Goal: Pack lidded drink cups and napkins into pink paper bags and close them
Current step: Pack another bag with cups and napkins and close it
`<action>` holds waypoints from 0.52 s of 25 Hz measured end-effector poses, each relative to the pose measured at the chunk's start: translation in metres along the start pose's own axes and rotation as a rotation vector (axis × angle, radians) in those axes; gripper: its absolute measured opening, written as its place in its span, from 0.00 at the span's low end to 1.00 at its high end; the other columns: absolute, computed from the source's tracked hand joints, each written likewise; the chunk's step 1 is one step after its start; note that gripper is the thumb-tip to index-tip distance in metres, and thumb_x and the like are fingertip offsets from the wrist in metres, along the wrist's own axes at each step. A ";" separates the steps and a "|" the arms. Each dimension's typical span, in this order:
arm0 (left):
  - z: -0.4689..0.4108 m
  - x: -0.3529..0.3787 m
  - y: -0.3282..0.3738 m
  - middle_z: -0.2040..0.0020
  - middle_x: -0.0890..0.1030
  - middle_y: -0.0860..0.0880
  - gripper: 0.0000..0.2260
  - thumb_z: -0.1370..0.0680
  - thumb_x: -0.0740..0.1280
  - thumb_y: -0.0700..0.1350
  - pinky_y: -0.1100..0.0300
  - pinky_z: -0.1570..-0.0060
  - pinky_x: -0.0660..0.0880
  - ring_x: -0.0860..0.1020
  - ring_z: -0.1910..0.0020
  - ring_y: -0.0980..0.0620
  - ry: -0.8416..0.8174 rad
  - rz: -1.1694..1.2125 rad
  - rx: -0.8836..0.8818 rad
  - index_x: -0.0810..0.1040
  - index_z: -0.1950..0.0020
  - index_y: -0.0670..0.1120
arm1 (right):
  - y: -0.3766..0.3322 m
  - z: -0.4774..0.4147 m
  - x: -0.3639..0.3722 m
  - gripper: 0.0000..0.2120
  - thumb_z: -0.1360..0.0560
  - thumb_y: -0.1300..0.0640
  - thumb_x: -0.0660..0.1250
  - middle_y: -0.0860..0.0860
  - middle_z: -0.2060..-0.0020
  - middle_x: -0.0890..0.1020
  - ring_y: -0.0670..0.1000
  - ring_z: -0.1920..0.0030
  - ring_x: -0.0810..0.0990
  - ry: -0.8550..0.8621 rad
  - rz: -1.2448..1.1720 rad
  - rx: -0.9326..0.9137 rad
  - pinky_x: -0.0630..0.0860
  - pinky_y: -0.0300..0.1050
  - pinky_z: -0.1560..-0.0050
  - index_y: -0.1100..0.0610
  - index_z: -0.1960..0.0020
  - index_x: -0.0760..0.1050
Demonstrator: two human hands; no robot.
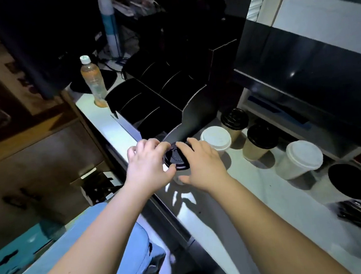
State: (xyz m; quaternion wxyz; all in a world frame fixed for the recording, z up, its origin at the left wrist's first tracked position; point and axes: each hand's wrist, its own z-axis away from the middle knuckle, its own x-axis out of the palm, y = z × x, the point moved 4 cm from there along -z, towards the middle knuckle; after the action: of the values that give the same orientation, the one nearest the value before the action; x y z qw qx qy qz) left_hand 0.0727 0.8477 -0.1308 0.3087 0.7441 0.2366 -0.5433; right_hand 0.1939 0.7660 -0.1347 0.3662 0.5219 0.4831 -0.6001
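- While a black lid sits on a cup at the surface's near edge, its rim is gripped by the left hand and right hand, fingers curled.
- Four lidded cups are stood just to the right.
- No pink bag or napkin is seen; packing is judged not begun.

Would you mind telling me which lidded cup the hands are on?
The black-lidded cup between the left hand and right hand; the four other cups stand untouched farther right.

Glossy black plastic lid, paper cup
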 end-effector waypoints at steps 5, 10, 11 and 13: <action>0.002 0.003 -0.017 0.40 0.74 0.52 0.23 0.30 0.67 0.58 0.48 0.39 0.60 0.67 0.37 0.48 0.001 0.047 -0.027 0.74 0.36 0.55 | -0.011 -0.014 0.018 0.42 0.32 0.44 0.71 0.53 0.29 0.60 0.58 0.34 0.64 -0.118 0.054 -0.008 0.68 0.52 0.38 0.47 0.25 0.53; -0.006 -0.003 -0.017 0.40 0.73 0.53 0.22 0.29 0.66 0.55 0.49 0.38 0.60 0.67 0.37 0.48 -0.006 0.040 -0.007 0.73 0.35 0.55 | -0.012 -0.008 0.004 0.38 0.32 0.49 0.72 0.52 0.36 0.65 0.57 0.39 0.66 -0.056 0.030 0.000 0.70 0.50 0.42 0.48 0.28 0.57; -0.011 -0.009 -0.011 0.40 0.73 0.53 0.22 0.29 0.66 0.54 0.49 0.39 0.60 0.66 0.38 0.48 0.004 0.045 0.014 0.73 0.35 0.54 | -0.008 -0.003 -0.006 0.38 0.33 0.49 0.72 0.52 0.36 0.65 0.57 0.40 0.66 -0.031 0.037 0.003 0.70 0.50 0.42 0.48 0.27 0.57; -0.024 -0.023 0.010 0.41 0.73 0.53 0.22 0.30 0.67 0.53 0.50 0.40 0.59 0.67 0.38 0.47 0.044 0.051 0.076 0.73 0.36 0.54 | 0.007 0.009 -0.031 0.40 0.34 0.48 0.72 0.52 0.36 0.64 0.57 0.40 0.66 0.035 0.051 0.028 0.70 0.50 0.42 0.47 0.27 0.57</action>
State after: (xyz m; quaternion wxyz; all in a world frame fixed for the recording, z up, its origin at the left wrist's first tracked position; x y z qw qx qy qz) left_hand 0.0884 0.8577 -0.1017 0.2886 0.7728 0.2034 -0.5273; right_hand 0.2036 0.7531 -0.1063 0.3656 0.5496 0.4673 -0.5882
